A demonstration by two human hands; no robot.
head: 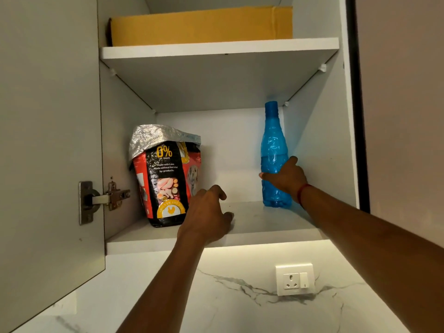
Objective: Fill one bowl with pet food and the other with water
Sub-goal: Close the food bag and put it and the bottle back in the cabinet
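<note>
the right hand (286, 176) grips the blue bottle (274, 140) around its middle; the bottle stands upright at the right of the lower shelf (264, 219). the left hand (206, 212) hovers over the shelf's front with fingers loosely bent, holding nothing, just beside the pet food bag (165, 181), which stands at the left.

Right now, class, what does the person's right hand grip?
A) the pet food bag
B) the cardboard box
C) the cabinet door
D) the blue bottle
D: the right hand curls round the blue bottle standing on the lower shelf; the left hand holds nothing beside the pet food bag.
</note>
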